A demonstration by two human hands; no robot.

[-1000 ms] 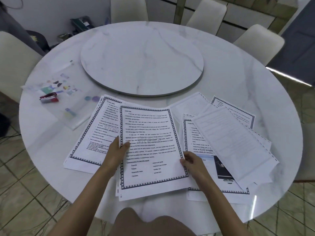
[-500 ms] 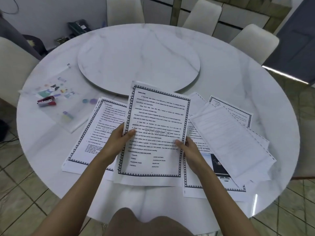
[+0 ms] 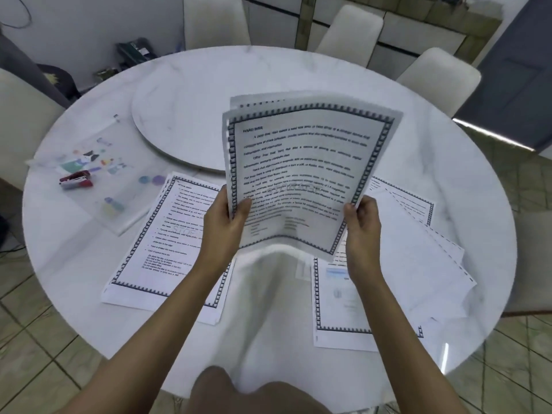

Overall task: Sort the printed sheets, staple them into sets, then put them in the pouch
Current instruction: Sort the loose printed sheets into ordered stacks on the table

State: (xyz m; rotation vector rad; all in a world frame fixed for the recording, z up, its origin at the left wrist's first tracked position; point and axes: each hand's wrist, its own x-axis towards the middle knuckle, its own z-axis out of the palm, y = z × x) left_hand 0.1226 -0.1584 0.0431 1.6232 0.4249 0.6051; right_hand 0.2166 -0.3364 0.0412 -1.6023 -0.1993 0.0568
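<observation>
Printed sheets point(image 3: 301, 174) are held upright above the near middle of the worktop point(image 3: 448, 162), pinched at both side edges by the left hand point(image 3: 225, 218) and right hand point(image 3: 363, 227). The stapler point(image 3: 76, 179) is found toward the left edge, nearer the left hand.

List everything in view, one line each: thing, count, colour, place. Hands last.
held sheets: at least two, white, dark border, above the table
left sheets: one pile, white, bordered, table near left
right sheets: fanned pile, white, table near right
pouch: one, clear, coloured prints, table far left
stapler: one, red, on the pouch
turntable: one, white marble, table centre
table: one, white marble, round
chairs: several, cream, around the table
left hand: grips held sheets' left edge
right hand: grips their right edge
</observation>
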